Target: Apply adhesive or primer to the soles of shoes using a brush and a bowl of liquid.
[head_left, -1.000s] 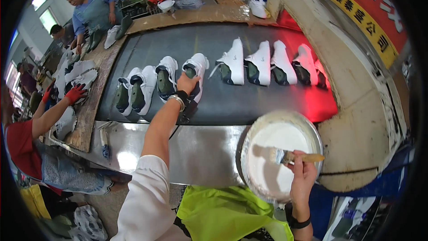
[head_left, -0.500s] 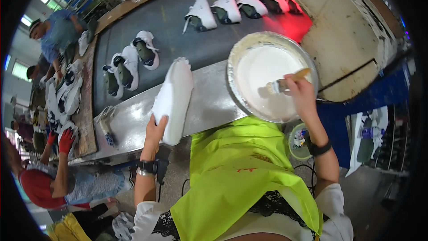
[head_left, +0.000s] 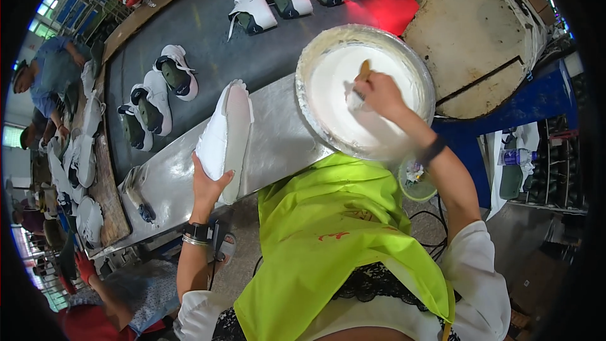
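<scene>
My left hand (head_left: 207, 186) is closed round the near end of a white shoe (head_left: 218, 132), which is tilted with its pale underside turned to the right. The shoe is held above the metal ledge at the front of the grey work surface. Over a large metal basin (head_left: 307, 71) of white liquid (head_left: 391, 79), my right hand (head_left: 382, 95) grips a brush with a wooden handle (head_left: 364, 69). The brush's bristles (head_left: 355, 100) are at the liquid, partly hidden and blurred.
Several white shoes with dark green linings stand on the grey surface (head_left: 208, 25). A second brush (head_left: 139, 196) lies on the metal ledge (head_left: 271, 126). A green tub (head_left: 418, 186) is below the basin. Co-workers, some in red gloves (head_left: 85, 268), are at the left and far side.
My right hand has moved the brush left across the basin, down to the liquid, and its handle now points away from me. The left hand still holds the shoe. The whole view has shifted.
</scene>
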